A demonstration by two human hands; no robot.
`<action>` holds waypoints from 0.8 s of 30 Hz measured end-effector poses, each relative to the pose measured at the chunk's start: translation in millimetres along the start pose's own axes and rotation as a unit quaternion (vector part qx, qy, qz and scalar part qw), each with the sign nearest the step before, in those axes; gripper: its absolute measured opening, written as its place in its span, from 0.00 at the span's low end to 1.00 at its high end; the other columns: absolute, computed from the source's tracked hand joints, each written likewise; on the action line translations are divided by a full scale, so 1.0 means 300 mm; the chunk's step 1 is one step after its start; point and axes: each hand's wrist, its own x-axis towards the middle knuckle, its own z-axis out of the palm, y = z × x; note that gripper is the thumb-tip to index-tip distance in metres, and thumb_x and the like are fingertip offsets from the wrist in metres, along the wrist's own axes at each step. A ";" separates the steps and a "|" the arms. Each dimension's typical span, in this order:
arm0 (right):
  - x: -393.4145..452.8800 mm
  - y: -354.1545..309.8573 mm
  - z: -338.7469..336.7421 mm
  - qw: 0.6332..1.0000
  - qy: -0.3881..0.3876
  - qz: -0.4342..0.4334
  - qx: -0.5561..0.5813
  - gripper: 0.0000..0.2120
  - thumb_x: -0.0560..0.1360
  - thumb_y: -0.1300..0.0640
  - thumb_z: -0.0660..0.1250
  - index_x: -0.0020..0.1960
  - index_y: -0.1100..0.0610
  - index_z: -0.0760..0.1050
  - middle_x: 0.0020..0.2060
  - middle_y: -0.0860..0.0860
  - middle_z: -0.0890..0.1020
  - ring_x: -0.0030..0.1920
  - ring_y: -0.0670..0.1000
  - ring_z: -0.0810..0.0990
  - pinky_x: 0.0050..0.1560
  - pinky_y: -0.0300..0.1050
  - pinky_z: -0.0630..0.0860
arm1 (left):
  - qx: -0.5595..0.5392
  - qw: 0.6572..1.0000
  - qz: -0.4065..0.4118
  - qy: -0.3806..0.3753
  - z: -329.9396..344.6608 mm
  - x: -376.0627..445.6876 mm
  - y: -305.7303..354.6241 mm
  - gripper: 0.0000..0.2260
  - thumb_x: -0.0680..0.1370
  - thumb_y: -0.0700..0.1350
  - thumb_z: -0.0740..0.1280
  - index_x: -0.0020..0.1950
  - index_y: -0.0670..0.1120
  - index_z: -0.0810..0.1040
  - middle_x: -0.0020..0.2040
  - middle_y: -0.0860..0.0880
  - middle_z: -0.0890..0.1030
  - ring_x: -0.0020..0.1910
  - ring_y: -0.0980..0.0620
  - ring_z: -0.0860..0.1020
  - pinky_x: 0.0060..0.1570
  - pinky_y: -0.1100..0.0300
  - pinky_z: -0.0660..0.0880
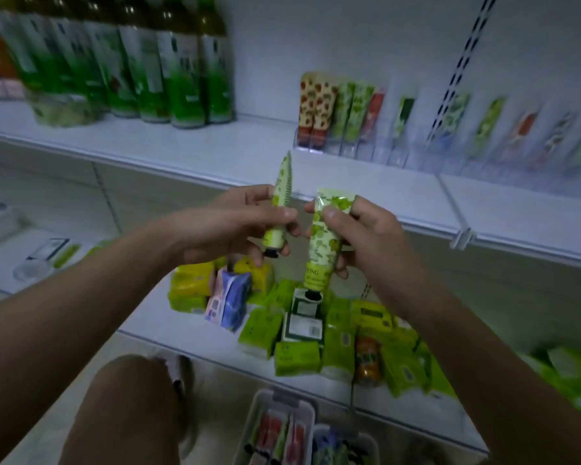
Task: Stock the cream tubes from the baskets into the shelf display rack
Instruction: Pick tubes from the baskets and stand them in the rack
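Note:
My left hand [235,223] grips a green cream tube [280,196] cap down, seen edge-on. Beside it my right hand [366,233] pinches a second green cream tube [326,243], flat face toward me, black cap at the bottom. Both tubes hang in the air in front of the middle shelf edge. The clear display rack [376,151] stands on that shelf at upper right, with upright tubes in several slots. Two white baskets [282,402] with more tubes sit on the floor at the bottom centre.
Green bottles [182,75] line the shelf at upper left. On the lower shelf [155,330] lie green and yellow packets [296,359], a purple pack [230,300] and an orange can [368,360]. My knee [131,407] is at lower left.

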 end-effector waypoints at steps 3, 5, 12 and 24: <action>0.050 -0.077 -0.054 0.998 0.004 -0.043 -0.041 0.05 0.80 0.57 0.63 0.53 0.54 0.77 0.41 0.61 0.83 0.28 0.53 0.74 0.26 0.45 0.72 | 0.065 0.995 0.041 0.067 -0.017 0.044 0.109 0.17 0.67 0.47 0.73 0.52 0.45 0.74 0.37 0.46 0.81 0.31 0.48 0.78 0.18 0.63 0.66; 0.095 -0.125 -0.089 0.997 0.010 -0.057 -0.058 0.03 0.80 0.58 0.64 0.53 0.54 0.74 0.42 0.60 0.83 0.29 0.54 0.75 0.27 0.46 0.73 | 0.096 0.989 0.059 0.096 -0.032 0.077 0.179 0.16 0.68 0.46 0.74 0.52 0.47 0.74 0.33 0.47 0.80 0.28 0.49 0.76 0.18 0.64 0.63; 0.261 -0.247 -0.207 0.983 0.069 -0.098 -0.139 0.03 0.78 0.62 0.67 0.50 0.61 0.76 0.44 0.56 0.80 0.32 0.55 0.81 0.33 0.49 0.80 | 0.192 0.951 0.116 0.214 -0.072 0.207 0.336 0.19 0.79 0.61 0.59 0.50 0.47 0.77 0.36 0.47 0.74 0.29 0.52 0.75 0.25 0.61 0.67; 0.589 -0.218 -0.357 0.935 0.168 -0.133 -0.282 0.07 0.80 0.60 0.60 0.53 0.52 0.76 0.48 0.52 0.79 0.40 0.59 0.82 0.39 0.53 0.80 | 0.113 0.941 0.232 0.219 -0.060 0.434 0.426 0.10 0.82 0.49 0.62 0.61 0.46 0.72 0.50 0.50 0.85 0.44 0.56 0.84 0.30 0.71 0.75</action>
